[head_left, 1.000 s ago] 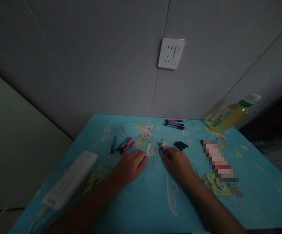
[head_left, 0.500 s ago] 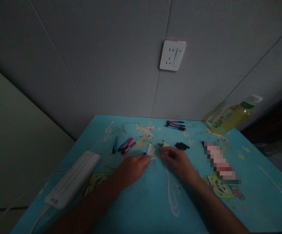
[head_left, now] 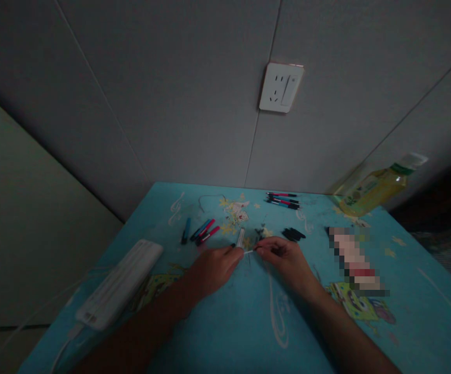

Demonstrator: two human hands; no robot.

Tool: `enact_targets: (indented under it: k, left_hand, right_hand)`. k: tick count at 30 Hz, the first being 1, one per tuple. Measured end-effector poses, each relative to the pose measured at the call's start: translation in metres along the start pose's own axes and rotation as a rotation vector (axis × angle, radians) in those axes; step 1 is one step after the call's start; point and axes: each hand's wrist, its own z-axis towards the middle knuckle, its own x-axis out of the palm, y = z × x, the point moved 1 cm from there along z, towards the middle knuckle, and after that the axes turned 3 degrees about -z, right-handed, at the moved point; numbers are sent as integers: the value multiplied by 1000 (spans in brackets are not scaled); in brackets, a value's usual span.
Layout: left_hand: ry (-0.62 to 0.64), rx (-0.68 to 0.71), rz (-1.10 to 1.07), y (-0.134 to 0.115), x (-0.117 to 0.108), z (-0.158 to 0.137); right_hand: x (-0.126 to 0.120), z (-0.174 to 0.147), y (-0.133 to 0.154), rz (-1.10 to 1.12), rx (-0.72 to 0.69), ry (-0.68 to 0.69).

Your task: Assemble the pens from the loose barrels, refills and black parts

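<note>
My left hand point(head_left: 215, 267) is closed on a thin white stick that looks like a pen refill point(head_left: 249, 252), which points right. White slim tubes point(head_left: 240, 238) in a bundle stick up just past its fingertips; whether the hand grips them too is hidden. My right hand point(head_left: 282, 259) pinches at the refill's right end, on a small dark piece too small to name. Tiny dark parts point(head_left: 262, 232) lie scattered beyond its fingers. Blue and red pen barrels point(head_left: 206, 232) lie left of the hands, and black pieces like pen grips point(head_left: 293, 234) to the right.
Several pens point(head_left: 282, 200) lie near the wall. A bottle of yellow liquid point(head_left: 373, 192) stands at the back right, with a blurred-out flat item point(head_left: 356, 259) before it. At left lies a white power strip point(head_left: 120, 285) with its cable. A socket point(head_left: 281, 88) is on the wall.
My right hand has moved from the scattered dark parts to the refill's end, with its fingertips now pinched there. My left hand stays on the refill. The view has shifted slightly.
</note>
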Motion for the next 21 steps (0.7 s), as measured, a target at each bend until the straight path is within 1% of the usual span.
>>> enact_targets:
  k: [7, 11, 13, 14, 16, 18, 20, 21]
  left_hand:
    - [-14, 42, -35, -1, 3, -1]
    - [10, 67, 1, -1, 5, -2]
    - [-9, 59, 19, 0, 4, -1]
    - [-26, 54, 23, 1, 3, -1]
    - [-54, 42, 23, 2, 2, 0]
    - [-52, 30, 19, 3, 1, 0]
    - [-42, 21, 13, 4, 2, 0]
    - [-44, 19, 9, 5, 2, 0]
  right_hand:
    - [11, -4, 0, -108, -57, 71]
    - [16, -8, 2, -273, -142, 93]
    - [11, -6, 5, -379, -198, 77]
    - [6, -5, 5, -447, -214, 45]
    - [-11, -1, 5, -641, -202, -95]
    - [-32, 2, 1, -895, -135, -277]
    - [-50, 4, -7, -1090, -37, -357]
    - [-57, 4, -12, -1158, 6, -367]
